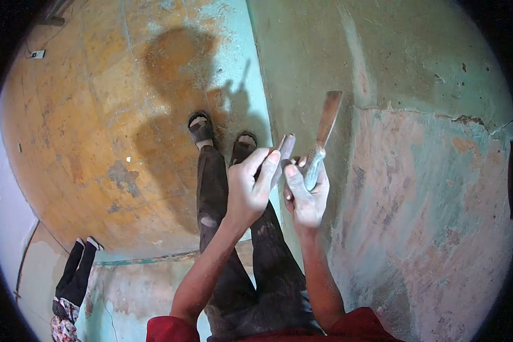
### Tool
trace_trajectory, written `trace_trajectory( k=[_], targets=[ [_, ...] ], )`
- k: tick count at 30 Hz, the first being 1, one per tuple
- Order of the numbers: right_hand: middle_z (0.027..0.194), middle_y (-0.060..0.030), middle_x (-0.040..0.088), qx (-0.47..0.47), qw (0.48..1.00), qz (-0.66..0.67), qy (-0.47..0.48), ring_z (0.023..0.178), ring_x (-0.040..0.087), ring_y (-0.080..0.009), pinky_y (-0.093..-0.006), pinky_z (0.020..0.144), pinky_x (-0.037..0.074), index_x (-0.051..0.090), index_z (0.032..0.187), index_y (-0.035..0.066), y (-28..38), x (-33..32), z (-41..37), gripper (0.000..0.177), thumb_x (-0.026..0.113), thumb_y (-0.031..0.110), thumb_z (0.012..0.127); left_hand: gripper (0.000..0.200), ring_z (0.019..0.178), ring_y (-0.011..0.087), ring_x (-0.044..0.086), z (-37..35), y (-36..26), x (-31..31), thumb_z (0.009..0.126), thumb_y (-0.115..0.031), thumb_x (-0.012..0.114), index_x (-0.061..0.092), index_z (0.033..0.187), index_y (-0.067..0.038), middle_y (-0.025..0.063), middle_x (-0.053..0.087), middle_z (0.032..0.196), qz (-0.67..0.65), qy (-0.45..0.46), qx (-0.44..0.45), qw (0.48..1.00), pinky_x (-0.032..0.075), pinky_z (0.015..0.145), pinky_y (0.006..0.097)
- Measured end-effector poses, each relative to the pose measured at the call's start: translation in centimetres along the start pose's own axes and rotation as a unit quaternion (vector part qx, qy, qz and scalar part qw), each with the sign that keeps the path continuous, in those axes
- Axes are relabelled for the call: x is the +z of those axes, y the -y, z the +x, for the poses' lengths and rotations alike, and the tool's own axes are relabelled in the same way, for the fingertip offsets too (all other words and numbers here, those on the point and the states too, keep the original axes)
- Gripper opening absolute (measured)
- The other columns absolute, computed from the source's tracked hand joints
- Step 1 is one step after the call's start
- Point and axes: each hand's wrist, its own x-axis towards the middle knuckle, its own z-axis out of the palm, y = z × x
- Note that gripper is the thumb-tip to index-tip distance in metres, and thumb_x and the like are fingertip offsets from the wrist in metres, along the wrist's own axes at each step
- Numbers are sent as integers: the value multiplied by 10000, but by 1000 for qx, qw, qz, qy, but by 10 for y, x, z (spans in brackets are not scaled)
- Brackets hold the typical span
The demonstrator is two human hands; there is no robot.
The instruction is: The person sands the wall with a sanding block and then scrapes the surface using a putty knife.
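My left hand is closed, thumb on top, around a small greyish piece with a rolled or folded look. Dust whitens the fingers. Close beside it, my right hand grips the pale, dusty handle of a putty knife. Its narrow rusty blade points up and away, widening towards the tip. The grey piece lies just left of the handle, between the two hands. My fingers hide part of both things.
A scraped, patchy wall rises on the right, pinkish below a cracked line and green above. Worn orange floor spreads to the left, with my shadow on it. My sandalled feet stand near the wall. Another person is at the lower left.
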Motion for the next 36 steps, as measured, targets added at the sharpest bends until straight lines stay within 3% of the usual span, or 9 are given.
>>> trace_trajectory(
  k=[5, 11, 16, 20, 22, 26, 29, 32, 36],
  targets=[
    [850, 5, 555, -32, 998, -51, 1, 748, 528, -34, -204, 645, 450, 496, 988, 56, -3, 1, 6, 256, 715, 6, 864, 158, 651, 423, 587, -5, -6, -2, 969, -121, 518, 589, 926, 13, 236, 575, 721, 107, -2, 62, 992, 440, 538, 422],
    [851, -5, 581, -91, 991, -90, 32, 768, 521, -46, -231, 691, 470, 514, 984, 38, -3, -3, 11, 216, 690, -8, 867, 148, 594, 410, 584, -1, -10, -13, 951, -125, 549, 552, 892, 11, 218, 552, 675, 156, 16, 96, 983, 425, 507, 434],
    [875, -20, 611, -136, 948, -286, 28, 799, 545, -63, -232, 733, 472, 544, 1006, 28, 0, -10, 14, 206, 694, 6, 866, 163, 559, 393, 589, -2, -14, -9, 910, -113, 601, 588, 996, 24, 205, 568, 650, 290, 40, 152, 944, 432, 484, 439],
    [847, 0, 596, -180, 955, -234, 36, 797, 537, -59, -227, 727, 467, 553, 1031, 22, 0, -9, 22, 254, 729, 27, 848, 161, 595, 372, 593, 0, -16, -10, 965, -143, 548, 625, 916, -11, 211, 537, 606, 281, 29, 189, 940, 441, 521, 362],
    [863, 6, 582, -89, 984, -133, 73, 824, 541, -58, -230, 734, 472, 557, 1065, 16, 3, -17, 26, 322, 768, 58, 825, 157, 512, 257, 574, 4, -24, -15, 963, -151, 574, 639, 947, -9, 138, 567, 582, 192, 97, 71, 974, 437, 518, 309],
    [920, 5, 559, -110, 975, -168, 98, 837, 535, -50, -229, 731, 482, 553, 1091, 16, 8, -8, 24, 395, 805, 90, 796, 221, 609, 51, 525, 18, -3, -25, 975, -184, 576, 628, 918, 23, 7, 568, 676, 47, 110, -37, 992, 403, 544, 236],
    [1080, -52, 581, -98, 961, -246, 79, 935, 568, -94, -272, 821, 498, 546, 1119, 18, 11, -8, 22, 488, 846, 128, 749, 221, 630, 54, 511, 21, -8, -28, 976, -181, 573, 632, 918, 24, 7, 569, 692, 41, 72, -100, 991, 395, 554, 235],
    [1373, -170, 517, -140, 946, -245, 160, 1220, 530, -227, -360, 1024, 422, 533, 1194, -7, 11, -4, 30, 699, 905, 209, 643, 271, 627, 102, 543, 20, -6, -25, 936, -206, 618, 614, 902, 63, 105, 600, 683, 34, 51, -75, 995, 440, 576, 293],
    [1451, -196, 433, -136, 913, -346, 167, 1308, 474, -361, -425, 1053, 410, 557, 1217, 34, 11, -4, 25, 726, 903, 238, 612, 246, 620, 92, 540, 15, -11, -22, 926, -169, 613, 587, 869, 69, 102, 596, 673, -3, 35, -94, 995, 430, 551, 293]
  ],
)
